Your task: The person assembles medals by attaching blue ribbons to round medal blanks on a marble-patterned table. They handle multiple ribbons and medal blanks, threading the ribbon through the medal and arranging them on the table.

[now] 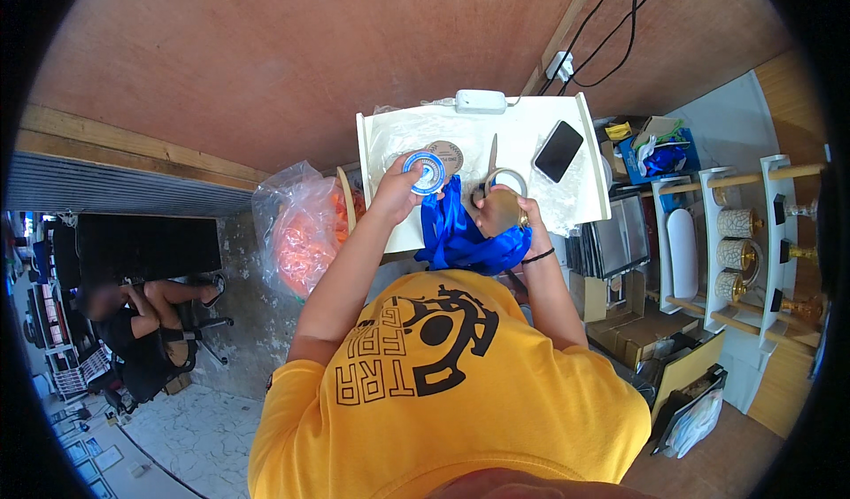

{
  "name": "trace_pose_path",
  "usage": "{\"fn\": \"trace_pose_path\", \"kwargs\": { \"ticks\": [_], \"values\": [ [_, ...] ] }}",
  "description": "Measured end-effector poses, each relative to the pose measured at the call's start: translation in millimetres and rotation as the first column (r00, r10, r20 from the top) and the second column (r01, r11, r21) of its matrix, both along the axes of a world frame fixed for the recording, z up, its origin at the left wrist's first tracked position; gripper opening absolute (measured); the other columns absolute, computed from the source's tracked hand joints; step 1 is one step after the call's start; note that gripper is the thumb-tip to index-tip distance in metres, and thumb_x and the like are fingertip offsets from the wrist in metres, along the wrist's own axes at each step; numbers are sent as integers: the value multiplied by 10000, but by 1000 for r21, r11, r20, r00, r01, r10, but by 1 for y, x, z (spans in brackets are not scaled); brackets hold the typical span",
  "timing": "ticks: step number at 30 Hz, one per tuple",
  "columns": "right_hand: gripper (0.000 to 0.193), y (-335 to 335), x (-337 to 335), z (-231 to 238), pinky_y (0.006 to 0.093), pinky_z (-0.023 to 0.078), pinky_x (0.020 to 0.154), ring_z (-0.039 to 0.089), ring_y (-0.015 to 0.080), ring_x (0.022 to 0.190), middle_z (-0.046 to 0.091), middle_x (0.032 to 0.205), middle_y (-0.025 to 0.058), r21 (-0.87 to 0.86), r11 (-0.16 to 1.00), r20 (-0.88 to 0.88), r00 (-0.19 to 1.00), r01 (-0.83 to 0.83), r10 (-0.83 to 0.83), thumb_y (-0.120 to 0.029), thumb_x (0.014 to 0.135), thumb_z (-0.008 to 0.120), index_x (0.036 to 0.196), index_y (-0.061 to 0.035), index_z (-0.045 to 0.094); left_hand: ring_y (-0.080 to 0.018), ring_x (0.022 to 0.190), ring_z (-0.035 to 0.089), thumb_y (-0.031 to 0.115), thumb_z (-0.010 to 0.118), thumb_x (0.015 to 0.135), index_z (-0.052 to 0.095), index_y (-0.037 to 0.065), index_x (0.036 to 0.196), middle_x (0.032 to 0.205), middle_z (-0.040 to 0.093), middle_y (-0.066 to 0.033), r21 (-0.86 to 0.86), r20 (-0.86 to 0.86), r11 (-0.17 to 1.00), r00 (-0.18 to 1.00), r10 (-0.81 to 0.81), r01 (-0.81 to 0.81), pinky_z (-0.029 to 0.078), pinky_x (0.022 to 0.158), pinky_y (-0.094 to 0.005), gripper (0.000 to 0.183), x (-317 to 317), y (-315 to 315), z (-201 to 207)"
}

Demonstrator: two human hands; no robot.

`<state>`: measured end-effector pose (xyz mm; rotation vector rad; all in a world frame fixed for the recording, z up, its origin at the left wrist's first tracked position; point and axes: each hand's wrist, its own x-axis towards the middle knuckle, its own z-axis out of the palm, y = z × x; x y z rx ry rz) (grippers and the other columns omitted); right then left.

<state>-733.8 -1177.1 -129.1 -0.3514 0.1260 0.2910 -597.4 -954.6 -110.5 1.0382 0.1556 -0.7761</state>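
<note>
My left hand (397, 189) grips a round blue-and-white disc (424, 173) with a patterned face, held up over the white table (478, 127). In my right hand (529, 216) is a round gold-coloured medal (503, 209), its plain face turned up. A bundle of shiny blue ribbon (452, 233) hangs between my hands and off the table's near edge. Just behind the left hand's disc lies a brown round piece (447, 154) on clear plastic. A roll of tape (508, 180) rests beyond my right hand, with a pointed blade (494, 149) beside it.
A phone (558, 152) and a white box-shaped device (481, 101) lie on the table. Left of it, a clear bag (305, 233) holds orange material. Shelves with trophies (737, 224) and cardboard boxes (620, 322) stand at right. Another person (146, 331) sits far left.
</note>
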Motion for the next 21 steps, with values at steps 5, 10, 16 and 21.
{"fn": "trace_pose_path", "kwargs": {
  "ticks": [5, 10, 16, 21],
  "values": [
    [494, -3, -2, 8, 390, 548, 827, 630, 334, 921, 580, 1102, 177, -59, 998, 3, 1000, 9, -9, -394, 864, 598, 1219, -55, 540, -377, 1005, 682, 240, 432, 1053, 428, -4, 1335, 1169, 623, -229, -29, 40, 999, 999, -33, 34, 615, 750, -465, 373, -6, -9, 11],
    [482, -5, -1, 16, 386, 545, 833, 621, 322, 910, 568, 1090, 174, -87, 996, -2, 1000, 10, -11, -396, 862, 595, 1203, -59, 544, -370, 984, 689, 269, 417, 1056, 415, -11, 1346, 1156, 628, -231, -117, -30, 992, 998, -53, 49, 622, 705, -439, 403, -5, -14, 17],
    [476, -8, -1, 16, 396, 541, 854, 609, 313, 940, 556, 1111, 182, -55, 998, -12, 1000, 6, -7, -385, 859, 607, 1210, -71, 543, -367, 968, 693, 219, 442, 1038, 407, -10, 1350, 1142, 629, -233, -127, -37, 990, 997, -66, 61, 622, 676, -426, 388, -5, -18, 17],
    [477, -12, -2, 11, 412, 532, 883, 600, 309, 973, 553, 1137, 194, -38, 999, -26, 1000, 8, -9, -375, 855, 622, 1213, -69, 543, -357, 957, 697, 220, 462, 1035, 418, -21, 1326, 1112, 637, -230, -89, 12, 995, 998, -54, 54, 620, 661, -421, 380, -7, -23, 18]
  ]
}}
